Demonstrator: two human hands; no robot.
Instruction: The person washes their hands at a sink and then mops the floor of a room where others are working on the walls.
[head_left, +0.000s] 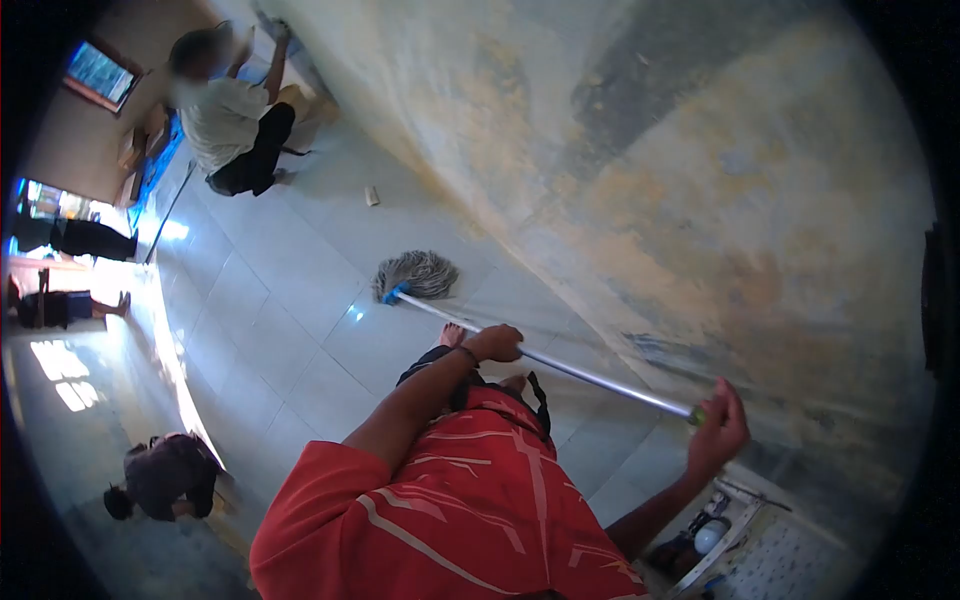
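A mop has a grey string head (418, 275) resting on the tiled floor, with a blue connector. Its silver handle (600, 381) runs down to the right, ending in a green cap. My left hand (497, 343) is closed around the handle at its middle part, a dark band on the wrist. At the capped end, my right hand (720, 430) holds the handle loosely, some fingers stretched upward. My bare feet show near the handle, below the mop head.
A stained wall (700, 200) rises along the right. One person (235, 125) crouches by it at the upper left; another (172, 475) bends at the lower left. Further people stand near the bright doorway. A small block (372, 196) lies on the floor.
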